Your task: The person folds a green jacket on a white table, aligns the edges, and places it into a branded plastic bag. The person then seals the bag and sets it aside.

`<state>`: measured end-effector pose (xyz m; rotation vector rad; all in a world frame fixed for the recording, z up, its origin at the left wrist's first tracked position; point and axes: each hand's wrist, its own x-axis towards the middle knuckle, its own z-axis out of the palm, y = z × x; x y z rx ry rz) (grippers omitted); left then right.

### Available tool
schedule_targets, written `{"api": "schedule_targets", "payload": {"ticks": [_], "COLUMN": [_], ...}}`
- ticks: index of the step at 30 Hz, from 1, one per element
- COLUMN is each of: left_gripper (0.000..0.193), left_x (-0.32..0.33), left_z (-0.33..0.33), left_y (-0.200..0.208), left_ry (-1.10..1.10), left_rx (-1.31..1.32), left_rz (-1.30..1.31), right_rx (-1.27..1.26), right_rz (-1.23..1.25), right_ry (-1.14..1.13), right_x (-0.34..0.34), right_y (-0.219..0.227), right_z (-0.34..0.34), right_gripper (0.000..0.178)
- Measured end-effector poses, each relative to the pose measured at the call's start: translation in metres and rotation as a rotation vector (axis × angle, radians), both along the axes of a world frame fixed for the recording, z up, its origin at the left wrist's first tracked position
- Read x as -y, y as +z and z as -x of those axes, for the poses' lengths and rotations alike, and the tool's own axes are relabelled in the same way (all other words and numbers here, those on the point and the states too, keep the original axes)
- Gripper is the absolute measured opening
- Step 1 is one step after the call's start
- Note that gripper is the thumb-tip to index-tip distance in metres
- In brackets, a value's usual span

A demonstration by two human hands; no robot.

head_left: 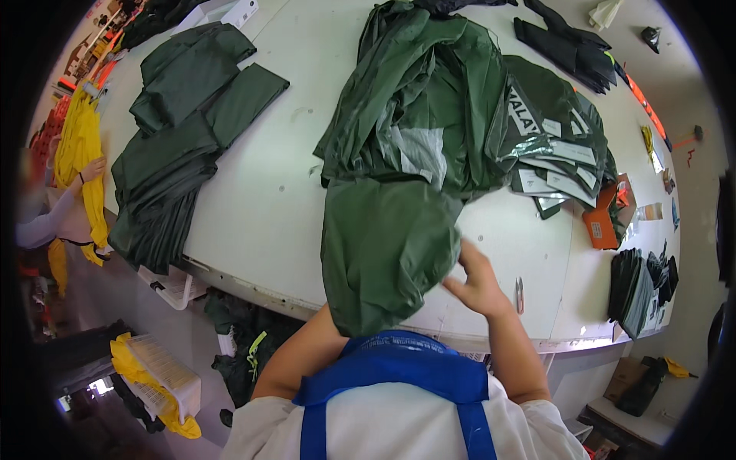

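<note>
A dark green rain jacket [460,100] lies on the table before me, its inside partly showing a pale mesh patch [418,153]. Its smooth green hood part [383,249] hangs toward me, over the table's near edge. My left forearm [303,349] goes in under this cloth, and the cloth hides my left hand. At the cloth's right edge is my right hand [477,280], curled round it with thumb and fingers on either side; the fingertips are partly hidden. A small pair of snips [520,295] lies to the right of that hand.
Folded green garments [172,153] are stacked at the left. On the right lie bagged green garments [556,165], an orange box [602,222] and a dark garment pile [632,291]. Black folded cloth [563,50] lies farther back. Another person's hand [93,169] touches yellow garments [77,138] at far left.
</note>
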<state>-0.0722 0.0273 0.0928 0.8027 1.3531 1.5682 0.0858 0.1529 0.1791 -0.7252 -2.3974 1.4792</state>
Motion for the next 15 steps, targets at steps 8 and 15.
{"api": "schedule_targets", "payload": {"ticks": [8, 15], "left_gripper": [0.047, 0.048], "left_x": [0.001, -0.001], "left_z": [-0.008, 0.002], "left_y": [0.032, 0.058], "left_ry": [0.082, 0.090], "left_rx": [-0.632, -0.988], "left_rz": [-0.054, -0.083], "right_rx": [-0.314, -0.151], "right_rz": [0.257, 0.380], "right_ry": [-0.188, 0.045], "right_x": [0.020, -0.008], "right_y": [-0.003, -0.004], "right_z": [0.018, 0.007], "right_gripper": [0.026, 0.035]}}
